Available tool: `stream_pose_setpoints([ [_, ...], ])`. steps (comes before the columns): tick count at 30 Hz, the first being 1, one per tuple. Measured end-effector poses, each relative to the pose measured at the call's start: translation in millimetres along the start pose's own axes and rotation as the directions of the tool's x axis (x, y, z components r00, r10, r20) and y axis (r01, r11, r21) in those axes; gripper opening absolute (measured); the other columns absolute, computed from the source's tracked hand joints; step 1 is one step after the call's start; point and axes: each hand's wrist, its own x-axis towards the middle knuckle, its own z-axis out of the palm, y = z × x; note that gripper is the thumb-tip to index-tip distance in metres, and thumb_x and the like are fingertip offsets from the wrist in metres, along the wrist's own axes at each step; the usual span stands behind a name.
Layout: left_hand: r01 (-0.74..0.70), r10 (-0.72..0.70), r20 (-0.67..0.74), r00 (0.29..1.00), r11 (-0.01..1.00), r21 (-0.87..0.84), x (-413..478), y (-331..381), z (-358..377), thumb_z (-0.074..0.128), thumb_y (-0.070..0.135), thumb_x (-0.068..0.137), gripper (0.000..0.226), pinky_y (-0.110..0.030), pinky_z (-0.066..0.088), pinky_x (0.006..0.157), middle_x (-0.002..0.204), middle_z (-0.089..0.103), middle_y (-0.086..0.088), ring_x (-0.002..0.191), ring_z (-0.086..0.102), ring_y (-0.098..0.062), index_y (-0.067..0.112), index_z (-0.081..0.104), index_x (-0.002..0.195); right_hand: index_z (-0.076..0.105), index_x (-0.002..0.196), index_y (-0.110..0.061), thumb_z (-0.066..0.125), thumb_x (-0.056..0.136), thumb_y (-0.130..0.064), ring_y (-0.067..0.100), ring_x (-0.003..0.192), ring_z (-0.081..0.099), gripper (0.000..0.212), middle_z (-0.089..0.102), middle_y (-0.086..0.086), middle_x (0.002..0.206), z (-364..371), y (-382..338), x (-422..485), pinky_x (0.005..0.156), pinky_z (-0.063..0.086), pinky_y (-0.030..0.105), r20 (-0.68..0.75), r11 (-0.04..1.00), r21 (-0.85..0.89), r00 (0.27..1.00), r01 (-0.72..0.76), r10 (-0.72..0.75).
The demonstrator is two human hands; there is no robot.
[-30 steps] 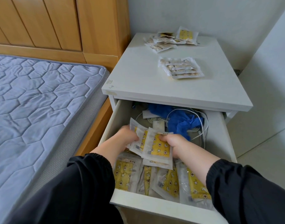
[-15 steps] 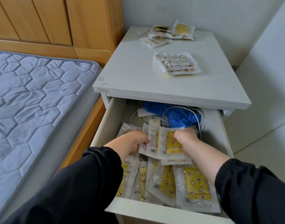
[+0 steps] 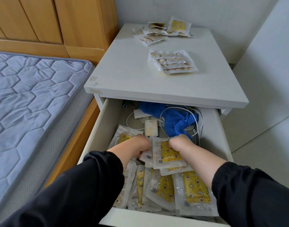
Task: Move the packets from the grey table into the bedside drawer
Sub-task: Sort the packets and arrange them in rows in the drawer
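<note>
The bedside drawer (image 3: 106,122) stands pulled open under the grey table top (image 3: 132,69). Both my hands are inside it, gripping one small stack of clear packets with yellow star prints (image 3: 169,154). My left hand (image 3: 139,145) holds the stack's left edge and my right hand (image 3: 181,143) its top right. Several like packets (image 3: 194,189) lie flat along the drawer's front. On the table top a neat stack of packets (image 3: 173,62) sits in the middle right, and a loose heap of packets (image 3: 161,31) lies at the back.
A blue cloth (image 3: 176,118), white cables (image 3: 198,126) and a small white charger (image 3: 150,128) fill the drawer's back. A bed with a blue quilted mattress (image 3: 30,102) and wooden headboard (image 3: 42,20) is on the left. A white wall panel (image 3: 271,63) stands close on the right.
Both hands have carried the held stack farther back in the drawer and lower, towards the packets lying there. The camera has come closer.
</note>
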Motion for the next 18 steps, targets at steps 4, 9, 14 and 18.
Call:
stream_pose_setpoints([
  [4, -0.076, 0.111, -0.106, 0.988, 0.953, 0.293, 1, 1, -4, 0.046, 0.007, 0.095, 0.014, -0.024, 0.040, 0.050, 0.077, 0.052, -0.009, 0.068, 0.055, -0.021, 0.005, 0.056, 0.105, 0.049, 0.126, -0.003, 0.057, 0.088, -0.009, 0.022, 0.080, 0.059, 0.039, 0.059, 0.011, 0.102, 4, 0, 4, 0.058, 0.044, 0.024, -0.056, 0.996, 0.029, 0.995, 0.083, -0.081],
  [9, -0.200, 0.263, -0.183, 0.947, 0.932, 0.301, 3, -3, -5, 0.052, 0.010, 0.091, 0.012, -0.026, 0.040, 0.069, 0.099, 0.062, -0.010, 0.091, 0.058, -0.025, 0.010, 0.062, 0.099, 0.056, 0.113, -0.006, 0.062, 0.084, -0.010, 0.022, 0.079, 0.061, 0.030, 0.063, 0.009, 0.098, 4, -2, 4, 0.056, 0.042, 0.024, -0.162, 0.976, -0.037, 0.962, 0.215, -0.218],
  [14, -0.175, 0.227, -0.245, 0.943, 0.960, 0.219, 4, 0, -4, 0.050, 0.007, 0.094, 0.025, -0.028, 0.045, 0.081, 0.118, 0.061, -0.012, 0.109, 0.058, -0.028, 0.004, 0.058, 0.116, 0.051, 0.120, -0.007, 0.059, 0.087, -0.011, 0.025, 0.088, 0.060, 0.034, 0.060, 0.010, 0.105, -6, -2, -1, 0.065, 0.045, 0.029, -0.192, 0.981, -0.018, 0.962, 0.192, -0.192],
  [18, -0.193, 0.278, -0.230, 0.933, 0.923, 0.334, 5, -1, -3, 0.054, 0.015, 0.093, 0.028, -0.026, 0.042, 0.078, 0.121, 0.060, -0.012, 0.110, 0.057, -0.027, 0.008, 0.054, 0.120, 0.049, 0.124, -0.003, 0.057, 0.090, -0.009, 0.024, 0.081, 0.059, 0.036, 0.059, 0.012, 0.103, -13, 1, -3, 0.060, 0.047, 0.029, -0.152, 0.984, 0.073, 0.977, 0.164, -0.151],
])
